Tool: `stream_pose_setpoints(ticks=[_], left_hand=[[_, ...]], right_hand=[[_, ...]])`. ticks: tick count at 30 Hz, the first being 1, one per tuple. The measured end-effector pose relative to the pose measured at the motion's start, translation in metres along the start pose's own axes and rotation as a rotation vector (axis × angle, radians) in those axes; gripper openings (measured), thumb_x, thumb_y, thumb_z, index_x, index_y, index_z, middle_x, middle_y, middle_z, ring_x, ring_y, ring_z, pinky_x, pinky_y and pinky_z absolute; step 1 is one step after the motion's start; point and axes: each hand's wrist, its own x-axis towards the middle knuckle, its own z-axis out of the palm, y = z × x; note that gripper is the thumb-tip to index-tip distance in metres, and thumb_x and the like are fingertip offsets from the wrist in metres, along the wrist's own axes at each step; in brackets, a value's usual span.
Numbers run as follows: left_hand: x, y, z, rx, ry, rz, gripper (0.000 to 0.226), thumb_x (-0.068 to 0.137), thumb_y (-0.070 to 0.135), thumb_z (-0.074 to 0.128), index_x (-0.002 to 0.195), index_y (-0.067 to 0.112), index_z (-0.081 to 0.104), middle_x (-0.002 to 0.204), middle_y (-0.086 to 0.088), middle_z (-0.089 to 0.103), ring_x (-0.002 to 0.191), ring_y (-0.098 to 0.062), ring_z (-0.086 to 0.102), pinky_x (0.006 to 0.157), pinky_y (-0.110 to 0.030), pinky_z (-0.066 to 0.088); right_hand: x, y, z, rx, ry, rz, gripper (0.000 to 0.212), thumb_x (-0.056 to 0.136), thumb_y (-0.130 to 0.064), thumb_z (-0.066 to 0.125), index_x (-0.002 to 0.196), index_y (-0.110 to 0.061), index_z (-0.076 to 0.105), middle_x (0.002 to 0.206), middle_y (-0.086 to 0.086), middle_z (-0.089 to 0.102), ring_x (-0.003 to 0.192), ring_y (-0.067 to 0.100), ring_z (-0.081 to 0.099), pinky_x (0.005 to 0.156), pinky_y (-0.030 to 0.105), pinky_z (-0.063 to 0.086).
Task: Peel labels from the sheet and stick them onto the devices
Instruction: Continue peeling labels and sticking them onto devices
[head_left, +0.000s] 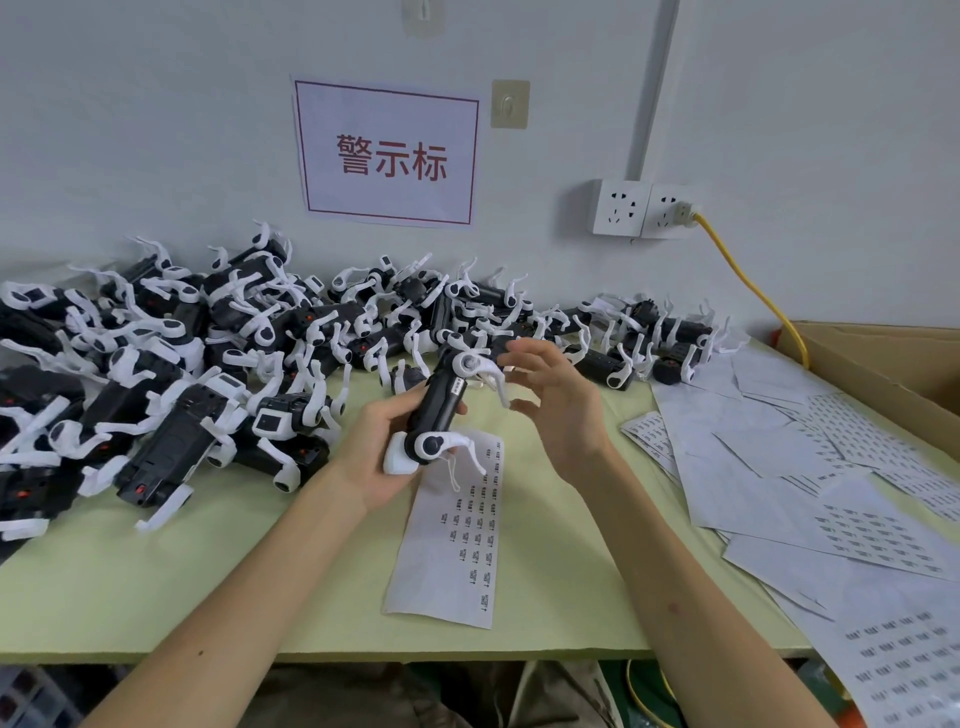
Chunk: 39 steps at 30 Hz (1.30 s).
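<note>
My left hand (382, 447) grips a black-and-white legged device (441, 402), tilted, above the green table. A small white label is stuck on the device's black body near its upper end. My right hand (558, 400) hovers just right of the device, fingers spread and relaxed, holding nothing that I can see. Below the hands lies a narrow label sheet (457, 545) with several small printed labels left on it.
A big pile of the same devices (208, 338) covers the table's left and back. Several loose label sheets (810, 467) spread on the right beside a cardboard box (883, 364). A yellow cable (748, 280) runs from the wall socket. The table's front edge (363, 656) is near me.
</note>
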Motion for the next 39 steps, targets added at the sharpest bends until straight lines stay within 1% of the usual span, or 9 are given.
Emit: stream_pose_setpoints(ticks=[4, 7, 10, 13, 17, 20, 29, 36, 39], left_hand=[[0.000, -0.002, 0.002, 0.074, -0.046, -0.081, 0.027, 0.083, 0.020, 0.061, 0.100, 0.014, 0.082, 0.092, -0.013, 0.074, 0.077, -0.018, 0.072, 0.061, -0.030, 0.059], [0.000, -0.002, 0.002, 0.094, -0.049, -0.144, 0.025, 0.083, 0.026, 0.065, 0.097, 0.014, 0.083, 0.089, -0.011, 0.073, 0.071, -0.020, 0.070, 0.058, -0.032, 0.058], [0.001, 0.000, 0.003, -0.028, -0.024, -0.180, 0.033, 0.080, 0.037, 0.068, 0.091, 0.010, 0.083, 0.088, -0.010, 0.073, 0.066, -0.021, 0.069, 0.055, -0.030, 0.057], [-0.001, 0.000, 0.005, -0.039, -0.033, -0.172, 0.036, 0.081, 0.039, 0.066, 0.099, 0.013, 0.082, 0.096, -0.010, 0.074, 0.072, -0.020, 0.070, 0.058, -0.029, 0.058], [0.001, 0.001, -0.002, -0.082, -0.021, -0.031, 0.028, 0.098, 0.000, 0.052, 0.122, 0.005, 0.066, 0.087, 0.008, 0.075, 0.074, -0.005, 0.072, 0.061, -0.019, 0.056], [-0.001, -0.002, 0.003, -0.092, -0.007, -0.062, 0.037, 0.087, 0.015, 0.063, 0.123, 0.010, 0.067, 0.093, -0.006, 0.071, 0.069, -0.016, 0.067, 0.053, -0.027, 0.056], [0.000, -0.006, 0.009, -0.055, -0.006, 0.020, 0.024, 0.082, 0.016, 0.064, 0.095, 0.022, 0.083, 0.101, -0.006, 0.077, 0.078, -0.016, 0.074, 0.063, -0.030, 0.060], [-0.002, -0.006, 0.009, 0.046, -0.019, 0.070, 0.038, 0.084, 0.021, 0.065, 0.121, 0.021, 0.069, 0.107, -0.002, 0.076, 0.085, -0.013, 0.074, 0.065, -0.026, 0.059], [-0.002, -0.006, 0.010, 0.097, -0.033, 0.088, 0.046, 0.084, 0.023, 0.065, 0.130, 0.021, 0.064, 0.115, -0.003, 0.074, 0.093, -0.014, 0.072, 0.073, -0.029, 0.061]], right_hand=[[-0.002, 0.002, 0.005, -0.222, -0.153, 0.080, 0.040, 0.087, -0.040, 0.059, 0.124, -0.025, 0.068, 0.130, 0.005, 0.068, 0.117, 0.021, 0.062, 0.089, 0.038, 0.045], [-0.004, 0.004, 0.008, -0.307, -0.211, 0.136, 0.041, 0.095, -0.042, 0.058, 0.123, -0.015, 0.069, 0.124, 0.018, 0.069, 0.106, 0.033, 0.065, 0.091, 0.046, 0.043], [-0.005, 0.001, 0.007, -0.359, -0.149, 0.154, 0.053, 0.094, -0.049, 0.058, 0.119, -0.004, 0.069, 0.117, 0.022, 0.070, 0.091, 0.029, 0.067, 0.086, 0.045, 0.042], [-0.008, -0.003, 0.007, -0.393, -0.100, 0.112, 0.044, 0.095, -0.045, 0.060, 0.116, -0.008, 0.070, 0.110, 0.011, 0.075, 0.092, 0.024, 0.071, 0.086, 0.042, 0.043], [-0.010, -0.004, 0.014, -0.442, -0.093, 0.067, 0.035, 0.081, -0.036, 0.067, 0.115, -0.025, 0.069, 0.102, -0.007, 0.074, 0.097, 0.011, 0.068, 0.088, 0.035, 0.045], [-0.010, -0.001, 0.017, -0.404, -0.113, 0.087, 0.038, 0.078, -0.031, 0.067, 0.116, -0.032, 0.068, 0.105, -0.012, 0.071, 0.099, 0.007, 0.065, 0.090, 0.036, 0.045], [-0.009, 0.000, 0.020, -0.318, -0.085, 0.103, 0.039, 0.074, -0.027, 0.063, 0.112, -0.031, 0.067, 0.116, -0.005, 0.068, 0.102, 0.009, 0.062, 0.096, 0.037, 0.043], [-0.011, 0.003, 0.023, -0.320, -0.033, 0.038, 0.038, 0.074, -0.028, 0.059, 0.111, -0.029, 0.067, 0.109, -0.017, 0.068, 0.100, 0.006, 0.059, 0.091, 0.032, 0.044], [-0.010, 0.006, 0.022, -0.300, -0.025, 0.012, 0.032, 0.075, -0.024, 0.058, 0.104, -0.033, 0.068, 0.098, -0.024, 0.069, 0.090, -0.004, 0.060, 0.081, 0.018, 0.047]])
